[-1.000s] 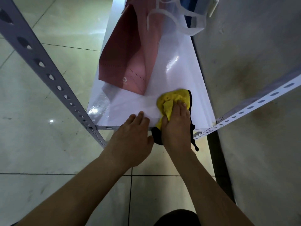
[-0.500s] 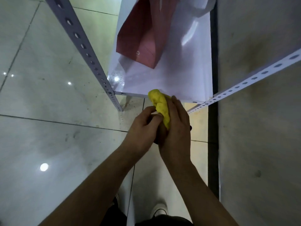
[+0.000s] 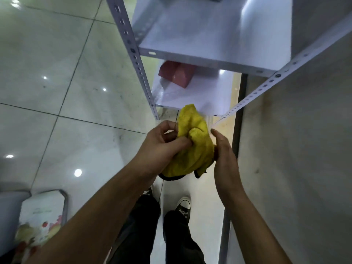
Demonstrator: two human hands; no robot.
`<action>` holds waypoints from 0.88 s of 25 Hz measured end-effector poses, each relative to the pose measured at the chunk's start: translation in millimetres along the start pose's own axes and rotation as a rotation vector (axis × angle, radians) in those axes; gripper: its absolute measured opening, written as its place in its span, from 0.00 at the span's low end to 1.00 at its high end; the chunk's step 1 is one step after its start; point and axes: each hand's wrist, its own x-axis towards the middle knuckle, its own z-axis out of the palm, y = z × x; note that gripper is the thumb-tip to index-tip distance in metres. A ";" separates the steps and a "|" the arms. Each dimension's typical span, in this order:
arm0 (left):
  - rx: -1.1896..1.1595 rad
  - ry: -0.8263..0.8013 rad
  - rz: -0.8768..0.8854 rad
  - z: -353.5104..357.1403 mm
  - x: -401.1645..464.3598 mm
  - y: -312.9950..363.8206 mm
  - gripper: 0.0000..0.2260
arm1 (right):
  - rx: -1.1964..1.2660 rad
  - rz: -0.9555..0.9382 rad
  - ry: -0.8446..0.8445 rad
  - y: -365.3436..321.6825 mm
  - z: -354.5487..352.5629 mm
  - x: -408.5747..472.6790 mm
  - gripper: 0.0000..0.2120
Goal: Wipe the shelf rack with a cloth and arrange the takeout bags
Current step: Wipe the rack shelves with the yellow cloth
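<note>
Left hand pinching yellow cloth held in front of shelf rack, right hand with fingers straight against cloth's right side, red takeout bag on lower shelf

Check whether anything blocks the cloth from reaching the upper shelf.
Nothing visible does. The yellow cloth, gripped by the left hand, is held in front of the rack; the upper shelf surface looks bare.

The print on the fruit-pictured box is too blurred to read
</note>
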 end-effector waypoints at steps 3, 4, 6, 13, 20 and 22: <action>0.023 -0.054 0.029 10.1 -43.5 46.1 0.21 | 0.003 0.072 -0.070 -48.3 -15.2 -31.4 0.18; 0.067 -0.071 0.042 13.0 -54.8 60.3 0.19 | -0.002 0.028 -0.045 -64.1 -20.3 -39.6 0.13; 0.136 -0.094 0.031 20.3 -78.4 91.7 0.16 | -0.026 -0.067 0.027 -98.9 -32.2 -56.1 0.06; 0.310 -0.063 0.041 40.4 -139.2 171.3 0.10 | -0.146 -0.343 0.069 -208.9 -68.0 -91.0 0.04; 0.151 -0.044 0.164 69.6 -168.6 226.3 0.08 | -0.278 -0.264 0.218 -238.9 -82.2 -102.5 0.18; 0.063 -0.026 0.156 73.5 -171.1 233.5 0.09 | -0.357 0.026 0.248 -228.7 -85.2 -110.1 0.26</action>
